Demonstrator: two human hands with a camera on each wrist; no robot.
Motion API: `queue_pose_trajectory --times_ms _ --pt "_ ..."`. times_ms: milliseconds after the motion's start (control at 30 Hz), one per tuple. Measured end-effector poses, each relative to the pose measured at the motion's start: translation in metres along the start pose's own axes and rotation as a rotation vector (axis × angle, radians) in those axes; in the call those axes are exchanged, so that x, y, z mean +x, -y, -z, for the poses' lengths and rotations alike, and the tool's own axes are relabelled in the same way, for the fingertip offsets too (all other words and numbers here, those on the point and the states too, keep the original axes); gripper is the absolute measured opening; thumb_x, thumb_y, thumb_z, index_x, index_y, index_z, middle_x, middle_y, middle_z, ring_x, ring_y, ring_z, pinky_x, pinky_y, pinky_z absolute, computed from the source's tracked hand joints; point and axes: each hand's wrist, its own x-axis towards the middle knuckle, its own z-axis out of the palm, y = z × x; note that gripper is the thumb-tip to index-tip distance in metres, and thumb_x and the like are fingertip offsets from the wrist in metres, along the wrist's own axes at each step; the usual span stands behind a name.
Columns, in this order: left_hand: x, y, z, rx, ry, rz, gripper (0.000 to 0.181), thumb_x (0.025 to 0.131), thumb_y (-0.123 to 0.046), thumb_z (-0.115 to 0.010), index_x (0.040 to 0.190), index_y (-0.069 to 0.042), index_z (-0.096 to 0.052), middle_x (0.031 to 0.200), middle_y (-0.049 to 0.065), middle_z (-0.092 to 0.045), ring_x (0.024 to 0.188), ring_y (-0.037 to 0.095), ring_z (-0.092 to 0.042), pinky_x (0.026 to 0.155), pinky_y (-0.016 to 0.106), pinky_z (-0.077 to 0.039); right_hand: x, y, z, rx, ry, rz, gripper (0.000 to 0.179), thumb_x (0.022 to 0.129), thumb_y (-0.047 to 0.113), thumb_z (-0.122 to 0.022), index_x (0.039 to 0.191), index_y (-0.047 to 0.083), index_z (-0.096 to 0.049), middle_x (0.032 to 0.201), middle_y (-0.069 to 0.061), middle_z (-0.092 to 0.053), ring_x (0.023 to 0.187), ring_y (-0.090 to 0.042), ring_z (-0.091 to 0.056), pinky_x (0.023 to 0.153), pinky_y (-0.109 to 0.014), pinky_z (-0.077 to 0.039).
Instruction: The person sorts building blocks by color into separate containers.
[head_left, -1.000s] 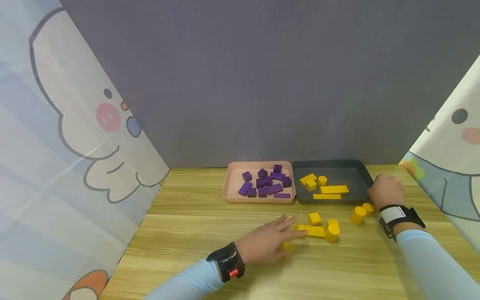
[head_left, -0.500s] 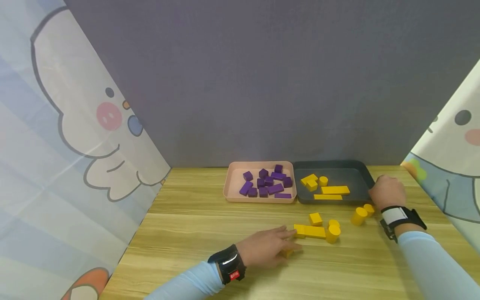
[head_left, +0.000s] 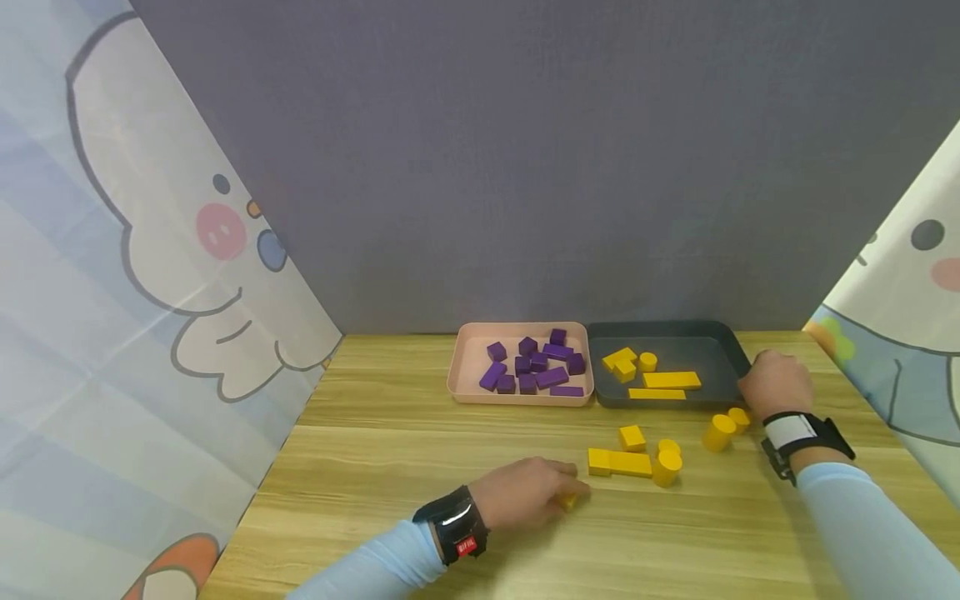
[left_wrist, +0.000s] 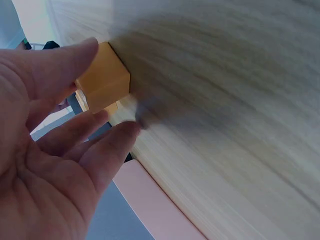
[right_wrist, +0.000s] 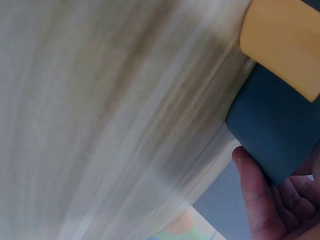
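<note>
Low in the middle of the head view, my left hand (head_left: pixel 521 492) pinches a small yellow block (left_wrist: pixel 105 80) at the table surface. Its thumb and fingertips lie on the block, and the other fingers are bent loosely beside it. My right hand (head_left: pixel 776 385) grips the right end of the dark grey tray (head_left: pixel 701 354). In the right wrist view its fingers curl at the tray's outer wall (right_wrist: pixel 275 120). The tray holds several yellow blocks, including a long yellow bar (head_left: pixel 671 381). Part of the tray's right edge is hidden by the hand.
A pink tray (head_left: pixel 465 393) with several purple blocks adjoins the dark tray's left side. In front lie a yellow cube (head_left: pixel 632 438), a yellow bar (head_left: pixel 630 464) and yellow cylinders (head_left: pixel 667 468). Another yellow cylinder (head_left: pixel 719 433) stands near my right hand. A grey panel (head_left: pixel 525 167) rises behind.
My left hand has drawn back slightly left, away from the yellow bar, and its spread fingers have closed onto the small yellow block. The right hand and trays stay in place.
</note>
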Motion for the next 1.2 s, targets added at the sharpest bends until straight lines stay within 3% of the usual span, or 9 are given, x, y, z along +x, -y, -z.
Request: queue_pose_trajectory --times_ms 100,233,367,567,767,900,1033,1200 --pt "0.003 0.002 -0.001 -0.010 -0.018 0.005 0.038 0.087 -0.016 -0.080 0.123 -0.027 -0.072 0.116 -0.013 -0.073 0.097 -0.006 -0.066 0.090 0.012 -0.052 -0.001 0.000 0.002 0.006 0.000 -0.006 0.021 0.080 0.005 -0.062 0.069 -0.013 -0.060 0.057 -0.019 -0.055 0.055 -0.038 -0.054 0.045 -0.042 -0.041" --pt "0.005 0.002 0.000 -0.020 -0.029 0.032 0.028 0.085 -0.012 -0.081 0.110 -0.024 -0.076 0.103 -0.015 -0.076 0.086 -0.008 -0.063 0.084 0.010 -0.052 -0.001 -0.001 0.002 0.008 -0.004 -0.002 0.021 0.079 0.005 -0.062 0.068 -0.012 -0.060 0.057 -0.019 -0.055 0.055 -0.039 -0.054 0.046 -0.043 -0.041" --pt "0.005 0.002 0.001 -0.013 -0.040 0.039 0.023 0.085 -0.011 -0.081 0.105 -0.022 -0.076 0.097 -0.014 -0.076 0.080 -0.008 -0.060 0.080 0.010 -0.051 -0.001 -0.002 0.002 0.010 -0.006 -0.002 0.020 0.079 0.005 -0.062 0.068 -0.012 -0.061 0.058 -0.019 -0.056 0.056 -0.040 -0.054 0.046 -0.043 -0.041" --pt "0.004 0.008 0.009 -0.031 -0.058 0.070 0.031 0.086 -0.011 -0.080 0.115 -0.022 -0.076 0.109 -0.012 -0.077 0.092 -0.004 -0.067 0.088 0.014 -0.054 -0.001 -0.001 0.005 0.003 -0.014 -0.005 0.020 0.079 0.005 -0.062 0.069 -0.013 -0.061 0.057 -0.019 -0.056 0.055 -0.039 -0.054 0.046 -0.044 -0.041" --pt "0.006 0.016 0.031 -0.044 -0.109 0.134 0.037 0.088 -0.010 -0.079 0.123 -0.019 -0.073 0.117 -0.008 -0.076 0.102 0.002 -0.069 0.094 0.020 -0.055 0.000 -0.001 0.007 -0.006 -0.012 -0.013 0.021 0.079 0.005 -0.063 0.069 -0.013 -0.061 0.058 -0.019 -0.055 0.056 -0.039 -0.054 0.045 -0.042 -0.041" --pt "0.013 0.022 0.052 -0.074 -0.162 0.149 0.035 0.089 -0.010 -0.078 0.123 -0.017 -0.073 0.113 -0.006 -0.076 0.095 0.003 -0.067 0.089 0.020 -0.056 0.001 -0.002 0.005 -0.005 -0.005 -0.026 0.021 0.080 0.006 -0.063 0.070 -0.013 -0.061 0.059 -0.020 -0.056 0.057 -0.040 -0.055 0.045 -0.042 -0.042" --pt "0.026 0.028 0.070 -0.094 -0.234 0.154 0.030 0.090 -0.010 -0.078 0.119 -0.017 -0.073 0.105 -0.006 -0.075 0.087 0.004 -0.064 0.080 0.016 -0.055 0.001 -0.002 0.004 0.001 -0.005 -0.024 0.020 0.079 0.006 -0.064 0.072 -0.013 -0.062 0.061 -0.022 -0.058 0.058 -0.042 -0.056 0.045 -0.045 -0.043" --pt "0.050 0.034 0.086 -0.109 -0.352 0.170 0.035 0.089 -0.011 -0.078 0.123 -0.016 -0.072 0.119 -0.004 -0.075 0.100 0.006 -0.068 0.088 0.016 -0.054 0.000 0.000 0.002 0.007 -0.005 -0.004 0.020 0.078 0.006 -0.064 0.070 -0.012 -0.061 0.061 -0.022 -0.058 0.057 -0.043 -0.057 0.045 -0.047 -0.044"
